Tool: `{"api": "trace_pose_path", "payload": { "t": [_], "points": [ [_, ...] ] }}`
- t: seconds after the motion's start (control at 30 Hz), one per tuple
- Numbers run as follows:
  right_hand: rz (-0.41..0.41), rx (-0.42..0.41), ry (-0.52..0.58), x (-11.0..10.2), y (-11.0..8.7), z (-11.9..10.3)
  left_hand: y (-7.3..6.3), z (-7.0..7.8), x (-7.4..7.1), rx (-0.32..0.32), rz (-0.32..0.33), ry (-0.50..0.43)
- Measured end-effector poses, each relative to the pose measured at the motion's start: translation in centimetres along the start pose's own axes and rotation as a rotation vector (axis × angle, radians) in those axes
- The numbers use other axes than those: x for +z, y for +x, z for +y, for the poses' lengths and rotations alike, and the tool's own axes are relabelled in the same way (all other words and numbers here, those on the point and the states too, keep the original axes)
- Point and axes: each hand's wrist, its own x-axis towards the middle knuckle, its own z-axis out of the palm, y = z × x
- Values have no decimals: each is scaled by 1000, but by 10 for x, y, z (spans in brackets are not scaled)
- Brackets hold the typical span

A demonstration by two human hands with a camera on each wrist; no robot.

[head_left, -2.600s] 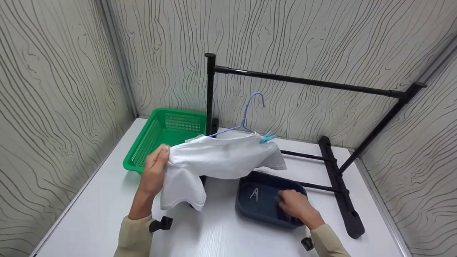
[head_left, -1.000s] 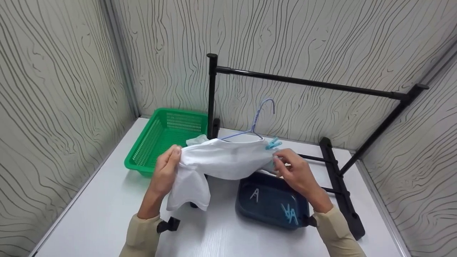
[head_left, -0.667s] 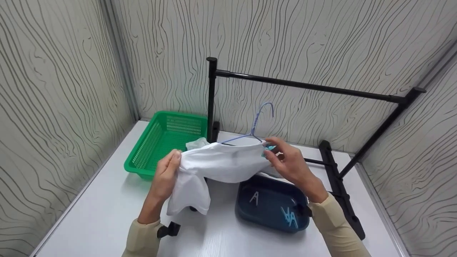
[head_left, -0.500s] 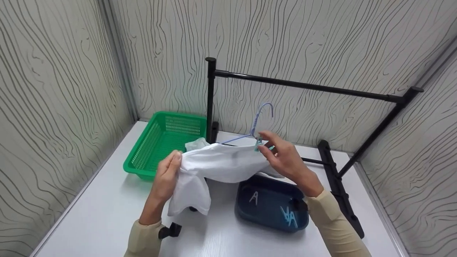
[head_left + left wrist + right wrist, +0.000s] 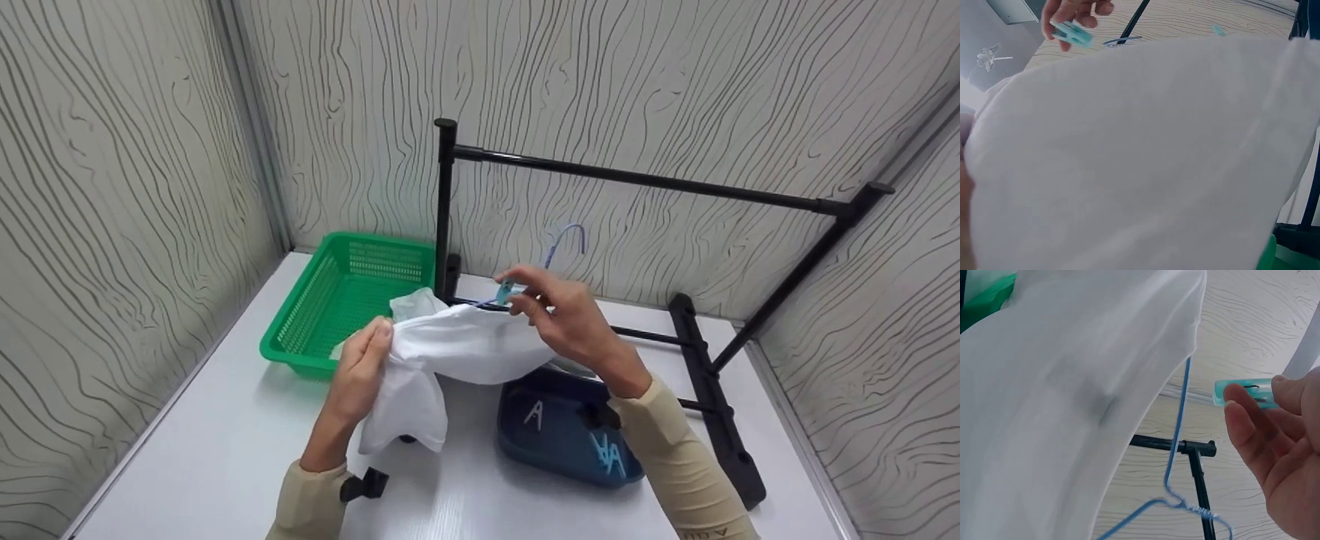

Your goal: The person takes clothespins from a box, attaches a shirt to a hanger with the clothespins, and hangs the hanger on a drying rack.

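Toward eight o'clock from the held peg (image 5: 505, 292), the left hand (image 5: 360, 371) is gripping the shirt (image 5: 480, 349) by one shoulder; the right hand (image 5: 566, 315), nearer the hanger (image 5: 1182, 402), is pinching that peg (its long axis pointing to nine o'clock in the right wrist view). Shirt and right hand are hiding much of the hanger from the head view.

I'm seeing the green basket (image 5: 349, 292) at nine o'clock in the head view, black rack (image 5: 652, 179) at two, navy tray (image 5: 555, 446) at five, wavy-lined wall (image 5: 570, 75) at twelve!
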Motion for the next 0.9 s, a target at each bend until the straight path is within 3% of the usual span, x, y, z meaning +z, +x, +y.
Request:
{"api": "trace_pose_path", "payload": {
  "t": [0.4, 0.57, 0.9],
  "points": [
    [-59, -113, 26, 12, 28, -23, 4, 2, 7, 15, -26, 10],
    [-96, -158, 27, 16, 31, -26, 7, 3, 11, 15, -34, 4],
    [-104, -167, 42, 27, 31, -25, 8, 6, 18, 7, -29, -4]
  ]
}}
